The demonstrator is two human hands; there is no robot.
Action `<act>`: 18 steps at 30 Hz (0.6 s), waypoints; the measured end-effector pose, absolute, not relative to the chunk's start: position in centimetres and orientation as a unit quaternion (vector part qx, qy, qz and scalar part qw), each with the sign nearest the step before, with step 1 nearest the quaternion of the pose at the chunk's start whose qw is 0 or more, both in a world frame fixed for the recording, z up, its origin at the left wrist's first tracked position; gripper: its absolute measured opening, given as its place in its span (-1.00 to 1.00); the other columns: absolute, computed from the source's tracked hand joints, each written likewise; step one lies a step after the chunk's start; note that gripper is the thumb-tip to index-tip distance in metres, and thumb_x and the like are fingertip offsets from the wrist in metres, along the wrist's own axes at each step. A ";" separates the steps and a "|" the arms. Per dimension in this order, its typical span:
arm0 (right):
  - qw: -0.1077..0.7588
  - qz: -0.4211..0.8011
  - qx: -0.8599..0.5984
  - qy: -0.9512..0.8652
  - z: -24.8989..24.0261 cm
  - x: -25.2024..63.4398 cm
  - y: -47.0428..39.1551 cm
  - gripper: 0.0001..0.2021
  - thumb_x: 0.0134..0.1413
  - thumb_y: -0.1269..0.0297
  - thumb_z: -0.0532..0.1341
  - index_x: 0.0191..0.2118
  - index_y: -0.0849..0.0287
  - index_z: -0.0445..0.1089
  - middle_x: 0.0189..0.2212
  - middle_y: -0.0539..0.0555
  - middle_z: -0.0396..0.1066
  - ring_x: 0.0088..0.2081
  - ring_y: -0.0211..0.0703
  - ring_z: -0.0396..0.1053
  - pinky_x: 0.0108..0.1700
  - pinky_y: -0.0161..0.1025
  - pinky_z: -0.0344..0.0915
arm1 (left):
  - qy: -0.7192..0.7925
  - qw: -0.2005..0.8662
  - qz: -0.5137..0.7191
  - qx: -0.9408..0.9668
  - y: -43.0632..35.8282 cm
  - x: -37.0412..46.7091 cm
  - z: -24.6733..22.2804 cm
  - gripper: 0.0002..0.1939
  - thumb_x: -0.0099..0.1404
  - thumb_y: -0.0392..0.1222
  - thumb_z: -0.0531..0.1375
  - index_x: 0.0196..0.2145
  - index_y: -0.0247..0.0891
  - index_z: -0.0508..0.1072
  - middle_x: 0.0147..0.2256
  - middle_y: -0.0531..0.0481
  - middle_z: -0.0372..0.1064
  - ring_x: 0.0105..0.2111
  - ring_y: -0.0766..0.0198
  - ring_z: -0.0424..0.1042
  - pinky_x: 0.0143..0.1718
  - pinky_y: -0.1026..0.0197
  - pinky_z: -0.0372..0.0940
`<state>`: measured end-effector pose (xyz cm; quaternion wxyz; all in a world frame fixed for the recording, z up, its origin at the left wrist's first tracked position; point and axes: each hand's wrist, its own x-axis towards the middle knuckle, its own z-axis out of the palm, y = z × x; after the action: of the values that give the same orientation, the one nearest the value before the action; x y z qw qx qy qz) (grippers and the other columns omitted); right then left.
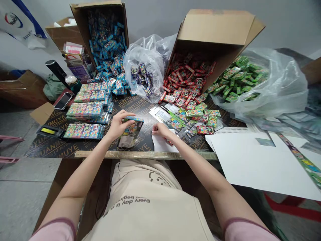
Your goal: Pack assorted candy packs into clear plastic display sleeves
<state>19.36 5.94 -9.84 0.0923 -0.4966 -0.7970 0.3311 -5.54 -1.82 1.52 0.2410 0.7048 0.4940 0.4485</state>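
My left hand (118,124) is closed on a dark printed plastic bag (130,132), held tilted above the table. A narrow blue box (134,118) shows at the bag's top edge, by my fingertips. To the right, my right hand (160,130) is closed low over the table, at the upper edge of a white sheet (162,144). Its fingers hide whatever they may hold. Part of a red packet (169,142) shows under that wrist. Beyond it lie flat printed bags (174,117), with green packets (194,113) and red packets (205,130) beside them.
Stacks of wrapped multicoloured packs (84,131) stand at left, near a phone (64,100) and a black tray (50,131). Behind are a carton of blue boxes (106,40), a carton of red boxes (215,26) and clear bags (283,80). White sheets (250,160) overhang the right edge.
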 end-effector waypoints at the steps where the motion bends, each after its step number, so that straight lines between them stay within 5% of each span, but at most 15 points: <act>1: 0.098 0.329 -0.497 -0.797 -9.9 19.3 6.0 -0.87 -0.21 0.46 0.34 -0.60 0.21 0.38 -0.65 -0.06 0.36 -0.55 -0.31 0.24 -0.45 -0.36 0.07 | 0.502 0.245 0.468 0.685 -2.0 -5.5 1.3 -0.81 0.16 -0.17 0.29 -0.24 -0.22 0.58 -0.37 0.02 0.35 -0.33 0.28 0.35 -0.29 0.25 0.23; 12: 0.195 0.269 -0.487 -0.808 -11.0 19.6 2.8 -0.93 0.00 0.47 0.17 -0.45 0.21 0.35 -0.43 0.06 0.40 -0.36 -0.21 0.29 -0.28 -0.30 0.11 | 0.536 0.273 0.500 0.623 -3.1 -4.7 0.7 -0.84 0.15 -0.10 0.31 -0.40 -0.25 0.60 -0.42 -0.02 0.50 -0.40 0.29 0.41 -0.36 0.25 0.23; 18: 0.182 0.277 -0.481 -0.812 -11.1 19.6 3.6 -0.90 -0.05 0.48 0.19 -0.34 0.21 0.38 -0.40 0.05 0.40 -0.34 -0.19 0.28 -0.27 -0.30 0.11 | 0.559 0.262 0.466 0.634 -3.3 -4.6 1.9 -0.82 0.17 -0.11 0.27 -0.43 -0.28 0.58 -0.46 0.00 0.49 -0.46 0.33 0.37 -0.42 0.28 0.21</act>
<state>19.55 3.55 -11.10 0.1816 -0.4805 -0.8119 0.2773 -4.58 -3.32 1.93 0.2615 0.6336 0.5594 0.4662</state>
